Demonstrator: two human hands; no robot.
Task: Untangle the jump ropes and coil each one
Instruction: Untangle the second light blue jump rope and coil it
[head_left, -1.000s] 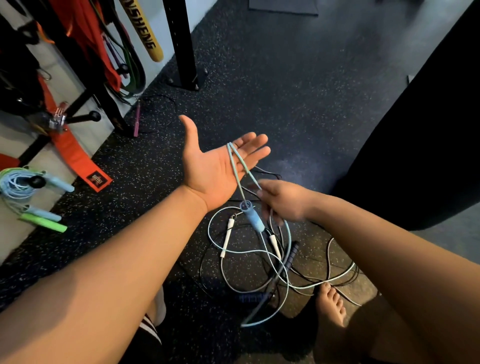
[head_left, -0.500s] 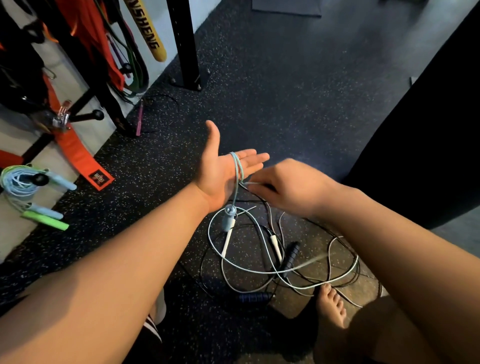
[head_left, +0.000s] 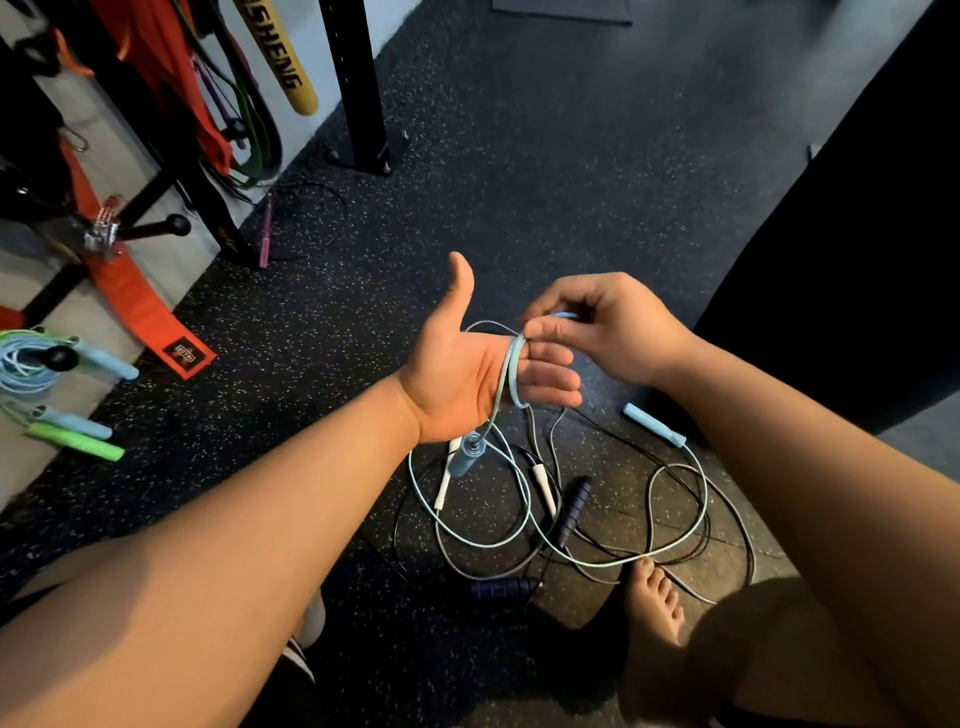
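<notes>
- Head view, nearest: a bare foot (head_left: 655, 597) rests on the speckled rubber floor (head_left: 519, 182), its toes just beside a pale strand of the tangle of jump ropes (head_left: 524, 525).
- Within the tangle lie two dark blue handles (head_left: 574, 506) and two slim white handles (head_left: 442, 486), with black, grey and pale cords crossing one another.
- A matching handle (head_left: 654, 425) lies on the floor at the tangle's right edge, beside the right forearm.
- A light blue handle (head_left: 465, 457) hangs just below the left wrist.
- Left hand (head_left: 467, 374): palm up, thumb raised, fingers straight and pressed together; the light blue rope (head_left: 511, 374) is looped around those fingers.
- Right hand (head_left: 608, 332): thumb and forefinger pinch the light blue rope near the left fingertips.
- Farther left, a coiled rope (head_left: 21, 364) and a green handle (head_left: 78, 441) lie on pale flooring.
- Farthest: an orange strap (head_left: 140, 306), a black post (head_left: 358, 78) and a yellow band (head_left: 285, 57).
</notes>
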